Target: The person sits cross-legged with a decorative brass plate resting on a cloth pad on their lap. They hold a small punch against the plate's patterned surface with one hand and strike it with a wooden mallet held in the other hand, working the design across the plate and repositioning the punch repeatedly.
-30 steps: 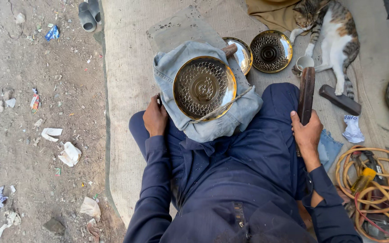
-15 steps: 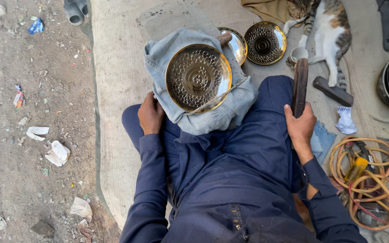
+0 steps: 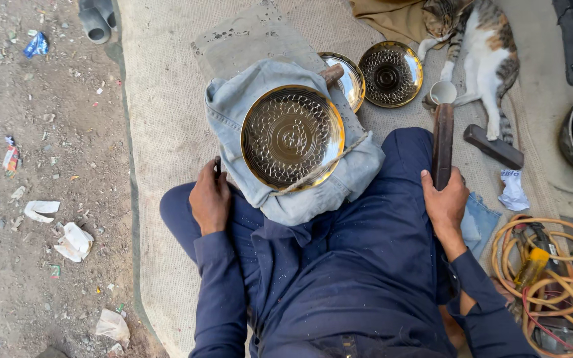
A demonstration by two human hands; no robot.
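Note:
A round brass plate (image 3: pixel 292 136) with a dotted embossed pattern lies on a pale blue cloth (image 3: pixel 233 106) over my lap, with a thin cord across its lower right rim. My left hand (image 3: pixel 210 197) rests on my left knee beside the cloth, closed around a small dark tool (image 3: pixel 217 165). My right hand (image 3: pixel 444 199) grips the lower end of a long dark wooden mallet (image 3: pixel 442 142) that stands upright on my right thigh. A wooden handle (image 3: pixel 331 73) sticks out from behind the plate.
Two more brass plates (image 3: pixel 390 74) (image 3: pixel 351 79) lie on the woven mat (image 3: pixel 167 132) ahead. A cat (image 3: pixel 482 53) lies at the top right beside a white cup (image 3: pixel 443 93) and a dark block (image 3: pixel 494 146). Coiled orange cable (image 3: pixel 542 265) sits right. Littered dirt ground (image 3: pixel 41 199) is left.
The view has shifted a little, so the plate and cat sit slightly differently in frame. Both hands keep the same places and holds.

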